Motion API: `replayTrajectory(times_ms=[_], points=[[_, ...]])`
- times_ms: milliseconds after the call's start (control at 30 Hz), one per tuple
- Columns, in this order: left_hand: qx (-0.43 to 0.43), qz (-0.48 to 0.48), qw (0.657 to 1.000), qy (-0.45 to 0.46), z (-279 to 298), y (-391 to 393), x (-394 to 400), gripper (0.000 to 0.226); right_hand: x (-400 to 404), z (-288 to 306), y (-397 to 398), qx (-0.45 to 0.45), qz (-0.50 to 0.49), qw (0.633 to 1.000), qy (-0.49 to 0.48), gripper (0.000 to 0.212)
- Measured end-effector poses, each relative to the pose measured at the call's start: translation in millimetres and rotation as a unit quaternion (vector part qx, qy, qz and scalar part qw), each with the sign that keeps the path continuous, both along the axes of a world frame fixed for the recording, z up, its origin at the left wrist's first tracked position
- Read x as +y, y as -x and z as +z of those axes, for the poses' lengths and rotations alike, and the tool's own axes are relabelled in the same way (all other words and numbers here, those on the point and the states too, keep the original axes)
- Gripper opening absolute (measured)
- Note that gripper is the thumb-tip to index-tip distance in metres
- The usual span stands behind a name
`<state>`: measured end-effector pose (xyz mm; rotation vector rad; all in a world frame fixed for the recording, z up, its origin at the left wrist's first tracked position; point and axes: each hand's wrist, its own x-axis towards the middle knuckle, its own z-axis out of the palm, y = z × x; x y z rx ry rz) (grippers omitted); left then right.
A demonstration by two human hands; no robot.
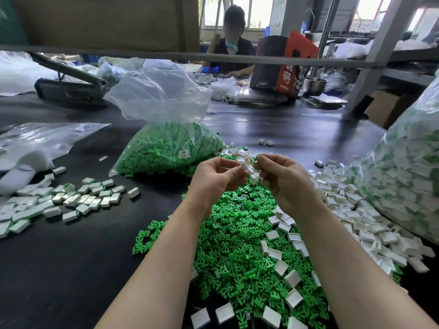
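Note:
My left hand (pixel 217 178) pinches a small white plastic cap (pixel 244 166) between thumb and fingers. My right hand (pixel 282 178) pinches a small green plastic insert (pixel 254 159) just right of the cap, the two pieces almost touching. Both hands hover above a loose heap of green inserts (pixel 240 245) on the black table. White caps (pixel 356 224) lie scattered along the heap's right side and near the front edge.
A clear bag of green inserts (pixel 166 148) stands behind the hands. A big bag of assembled pieces (pixel 408 172) fills the right. Assembled white pieces (pixel 66 200) lie at the left by a plastic bag (pixel 31 143). Another person (pixel 234 41) sits across the table.

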<state>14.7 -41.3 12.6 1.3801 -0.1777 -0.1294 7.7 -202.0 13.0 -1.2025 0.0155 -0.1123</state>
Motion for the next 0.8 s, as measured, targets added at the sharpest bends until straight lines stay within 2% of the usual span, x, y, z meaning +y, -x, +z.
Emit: replayTrajectory(times_ms=[267,433,533,667,800], points=[[-0.008,0.003,1.000,0.002,1.9,1.6,0.0,0.015,7.0,-1.2,0.6,-0.004,-0.002,1.000,-0.013,0.018],[-0.009,0.003,1.000,0.007,1.4,0.7,0.1,0.016,7.5,-0.7,0.7,0.010,-0.011,1.000,-0.015,0.003],[-0.012,0.006,1.000,0.007,0.9,0.2,1.6,0.016,6.0,1.3,2.5,0.005,-0.001,1.000,-0.017,0.008],[-0.015,0.012,1.000,0.005,-0.5,-0.4,3.5,0.014,6.5,-0.8,2.8,-0.022,-0.011,0.998,0.057,0.007],[-0.018,0.015,1.000,0.004,-1.4,-1.1,5.2,0.010,7.1,-4.9,2.6,-0.072,-0.013,0.988,0.137,0.016]])
